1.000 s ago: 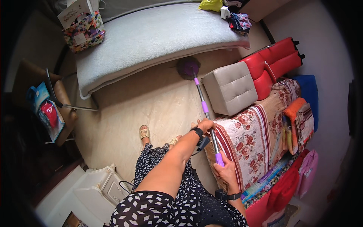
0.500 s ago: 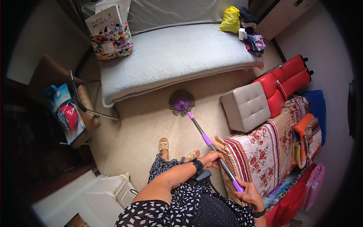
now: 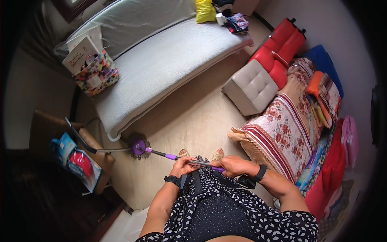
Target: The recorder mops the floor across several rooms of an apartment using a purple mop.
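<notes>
Both my hands grip the long grey and purple handle of a mop [image 3: 139, 147]. My left hand [image 3: 183, 166] is wrapped round the middle of the handle, below a purple collar. At the end nearest me, my right hand [image 3: 229, 165] closes over the purple grip. The mop's round purple head with a grey-brown fringe lies flat on the tiled floor [image 3: 173, 129]. It sits at the near left corner of the covered sofa [image 3: 161, 60], by the metal frame of a brown chair [image 3: 98, 147].
A patterned bag [image 3: 96, 76] stands on the sofa's left end; a yellow bag [image 3: 205, 11] lies at its far end. A blue clear-fronted bag [image 3: 78, 161] rests on the chair. To the right are a beige tufted seat [image 3: 254, 86], red cushions [image 3: 278, 48] and a flowered cover [image 3: 278, 133].
The mop head has swept left and nearer, from the middle floor to the chair. The handle now lies more crosswise, and my view has turned.
</notes>
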A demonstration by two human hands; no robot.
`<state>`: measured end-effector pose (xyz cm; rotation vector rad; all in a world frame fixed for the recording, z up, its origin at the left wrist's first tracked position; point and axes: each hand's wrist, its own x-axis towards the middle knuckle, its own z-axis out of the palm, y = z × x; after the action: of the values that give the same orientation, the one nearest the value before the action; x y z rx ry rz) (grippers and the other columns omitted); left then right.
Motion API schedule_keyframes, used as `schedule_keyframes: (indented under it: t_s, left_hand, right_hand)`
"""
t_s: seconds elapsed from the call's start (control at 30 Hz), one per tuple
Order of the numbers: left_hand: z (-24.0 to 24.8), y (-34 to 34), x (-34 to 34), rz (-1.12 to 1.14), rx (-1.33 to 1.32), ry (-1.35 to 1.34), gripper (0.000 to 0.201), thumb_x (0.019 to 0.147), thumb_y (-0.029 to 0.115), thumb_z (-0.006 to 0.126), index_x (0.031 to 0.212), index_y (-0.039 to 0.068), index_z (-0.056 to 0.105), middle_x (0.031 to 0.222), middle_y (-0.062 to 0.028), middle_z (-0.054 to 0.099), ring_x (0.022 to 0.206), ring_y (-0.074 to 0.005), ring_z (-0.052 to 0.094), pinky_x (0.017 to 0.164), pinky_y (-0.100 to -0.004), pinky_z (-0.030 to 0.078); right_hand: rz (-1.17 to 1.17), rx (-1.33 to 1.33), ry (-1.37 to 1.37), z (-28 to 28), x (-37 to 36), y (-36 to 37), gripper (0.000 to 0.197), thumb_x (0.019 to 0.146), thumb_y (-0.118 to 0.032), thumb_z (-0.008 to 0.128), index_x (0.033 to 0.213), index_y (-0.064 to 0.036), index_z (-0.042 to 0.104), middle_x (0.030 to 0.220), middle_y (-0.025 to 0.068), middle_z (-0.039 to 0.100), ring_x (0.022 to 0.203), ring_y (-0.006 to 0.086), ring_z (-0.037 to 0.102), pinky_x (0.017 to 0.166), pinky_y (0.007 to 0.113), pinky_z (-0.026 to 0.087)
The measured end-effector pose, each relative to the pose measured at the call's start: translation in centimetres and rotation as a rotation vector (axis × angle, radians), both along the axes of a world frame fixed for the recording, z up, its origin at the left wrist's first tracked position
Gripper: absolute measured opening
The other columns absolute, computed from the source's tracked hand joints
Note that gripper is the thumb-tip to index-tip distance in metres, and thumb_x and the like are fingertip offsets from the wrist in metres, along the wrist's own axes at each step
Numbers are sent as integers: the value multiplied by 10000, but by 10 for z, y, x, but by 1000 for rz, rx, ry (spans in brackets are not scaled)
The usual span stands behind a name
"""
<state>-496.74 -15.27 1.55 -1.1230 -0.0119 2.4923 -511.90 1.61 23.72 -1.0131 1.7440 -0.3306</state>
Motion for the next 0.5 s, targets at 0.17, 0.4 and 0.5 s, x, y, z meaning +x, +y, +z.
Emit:
schedule_keyframes:
  t_s: [0.17,0.4,0.5]
  left_hand:
    - [16,14,-27,-131,-103,97,171,764,55,490,875,-72,520,891,-194,575,866,-345,563,808,-499,448]
    - [22,67,-87,-450,43,274,175,821,91,470,888,-60,529,963,-202,562,920,-313,547,863,-443,430]
    - [19,82,-125,-571,4,275,150,827,106,485,882,-31,509,896,-167,565,847,-285,558,790,-418,467]
  right_hand:
    - [-128,30,133,13,-2,28,492,646,-89,533,1134,-149,537,669,193,560,633,331,557,587,413,424]
    - [-509,17,148,53,19,94,429,665,-107,561,1093,-87,556,629,208,524,548,289,533,541,368,407]
    - [-862,25,35,56,30,101,405,701,-86,562,1103,-48,531,542,27,456,469,100,386,453,257,340]
